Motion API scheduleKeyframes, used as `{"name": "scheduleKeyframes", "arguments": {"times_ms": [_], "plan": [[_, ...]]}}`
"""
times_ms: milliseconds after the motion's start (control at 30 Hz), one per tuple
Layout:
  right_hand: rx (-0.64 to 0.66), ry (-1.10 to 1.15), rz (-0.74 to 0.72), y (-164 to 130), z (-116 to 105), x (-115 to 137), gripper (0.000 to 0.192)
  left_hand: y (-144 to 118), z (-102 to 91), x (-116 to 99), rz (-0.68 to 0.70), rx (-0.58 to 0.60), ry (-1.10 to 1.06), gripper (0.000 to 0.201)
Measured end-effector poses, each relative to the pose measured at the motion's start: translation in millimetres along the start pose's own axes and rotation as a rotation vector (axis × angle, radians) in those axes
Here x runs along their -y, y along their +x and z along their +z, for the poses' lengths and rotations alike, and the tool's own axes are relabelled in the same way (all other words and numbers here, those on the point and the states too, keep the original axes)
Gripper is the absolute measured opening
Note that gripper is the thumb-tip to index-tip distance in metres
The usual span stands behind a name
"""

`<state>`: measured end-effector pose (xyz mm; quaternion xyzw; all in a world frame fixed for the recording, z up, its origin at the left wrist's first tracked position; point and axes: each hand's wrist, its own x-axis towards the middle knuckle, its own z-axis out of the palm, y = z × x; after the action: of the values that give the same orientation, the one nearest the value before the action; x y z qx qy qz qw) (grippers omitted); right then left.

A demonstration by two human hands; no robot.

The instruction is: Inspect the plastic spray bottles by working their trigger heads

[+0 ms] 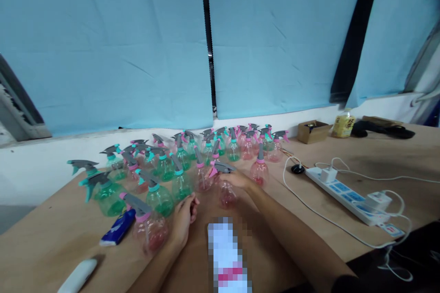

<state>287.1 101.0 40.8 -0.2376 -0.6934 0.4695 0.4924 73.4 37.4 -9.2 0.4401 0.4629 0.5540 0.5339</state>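
Observation:
My right hand [237, 177] is closed around the neck of a pink spray bottle [227, 199], just under its grey trigger head, whose pink nozzle points left. The bottle is upright at the table's middle; I cannot tell whether its base touches the wood. My left hand [187, 211] is loosely curled with no object visible in it. It is beside a green spray bottle [182, 186] and to the right of a nearer pink spray bottle [151, 233]. Several more green and pink bottles with grey heads stand in a crowd behind both hands, partly hiding one another.
A blue packet [118, 227] and a white object [78, 276] lie at left. A blurred-out white item [225, 247] is between my forearms. At right are a power strip [347, 197] with chargers and cables, a black disc [297, 169], a cardboard box [312, 132] and a yellow-labelled bottle [343, 124].

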Motion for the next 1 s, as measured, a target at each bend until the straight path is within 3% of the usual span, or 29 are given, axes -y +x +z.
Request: {"name": "scheduleKeyframes", "arguments": {"times_ms": [200, 467, 700, 1000], "plan": [[-0.071, 0.154, 0.131, 8, 21, -4, 0.008, -1, -0.3, 0, -0.004, -0.007, 0.008, 0.039], [-0.037, 0.154, 0.103, 14, 18, -23, 0.014, -1, 0.5, 1, -0.007, -0.013, 0.022, 0.039], [0.010, 0.229, 0.069, 10, 24, -11, 0.018, -1, 0.4, 1, -0.012, -0.021, 0.023, 0.039], [0.072, 0.127, 0.026, 9, 18, -7, 0.023, -2, 1.1, 1, -0.003, -0.013, 0.032, 0.039]]}}
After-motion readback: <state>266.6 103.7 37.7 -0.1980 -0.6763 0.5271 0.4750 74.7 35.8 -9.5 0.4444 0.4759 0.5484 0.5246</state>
